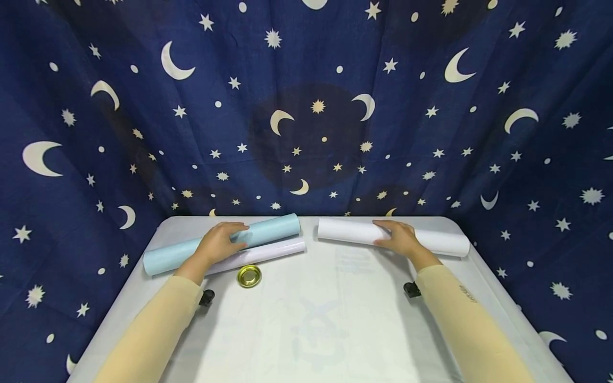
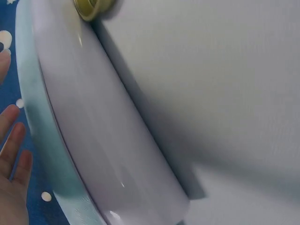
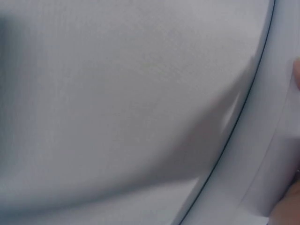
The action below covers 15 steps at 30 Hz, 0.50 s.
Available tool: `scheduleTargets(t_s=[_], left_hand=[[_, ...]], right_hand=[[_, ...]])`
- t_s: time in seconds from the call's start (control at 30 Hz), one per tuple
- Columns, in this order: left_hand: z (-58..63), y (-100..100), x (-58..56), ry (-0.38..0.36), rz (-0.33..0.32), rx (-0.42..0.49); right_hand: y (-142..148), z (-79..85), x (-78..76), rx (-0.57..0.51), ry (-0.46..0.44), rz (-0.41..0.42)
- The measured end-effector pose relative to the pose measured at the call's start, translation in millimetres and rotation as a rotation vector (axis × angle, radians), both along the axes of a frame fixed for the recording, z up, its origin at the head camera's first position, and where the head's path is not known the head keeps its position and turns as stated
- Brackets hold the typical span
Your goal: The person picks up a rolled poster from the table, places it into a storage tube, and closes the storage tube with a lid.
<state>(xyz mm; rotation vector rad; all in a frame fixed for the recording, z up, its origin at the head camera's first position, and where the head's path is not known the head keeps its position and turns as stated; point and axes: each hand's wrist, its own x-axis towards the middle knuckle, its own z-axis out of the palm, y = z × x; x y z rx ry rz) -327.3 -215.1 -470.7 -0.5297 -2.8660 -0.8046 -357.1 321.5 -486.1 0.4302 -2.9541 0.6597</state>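
Your left hand lies over the light blue roll at the far left of the white table, its fingers spread and fairly straight, thumb apart, rather than wrapped round the tube. Just in front of that roll, alongside it, lies a thinner, glossy lilac roll, and just beside its near edge sits a small round gold dish; you cannot tell whether the two touch. Your right hand rests across the middle of the white roll at the far right, fingers loosely extended over the top and thumb toward you; how firmly it presses cannot be told. Small dark lettering runs along your right cream sleeve, too small to read. Faint, letter-like marks show on the tabletop ahead of you, too pale to make out. Behind the table hangs a navy curtain printed with pale moons, stars and dots.
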Motion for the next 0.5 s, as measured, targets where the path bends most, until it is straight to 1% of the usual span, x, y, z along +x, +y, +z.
scheduleTargets(t_s=[0.23, 0.5], left_hand=[[-2.8, 5.5, 10.7, 0.03, -0.04, -0.01], [-8.3, 13.5, 24.0, 0.058, -0.079, 0.024]], right_hand=[[-0.7, -2.4, 0.6, 0.021, -0.005, -0.005], [-0.8, -0.7, 1.8, 0.033, -0.008, -0.018]])
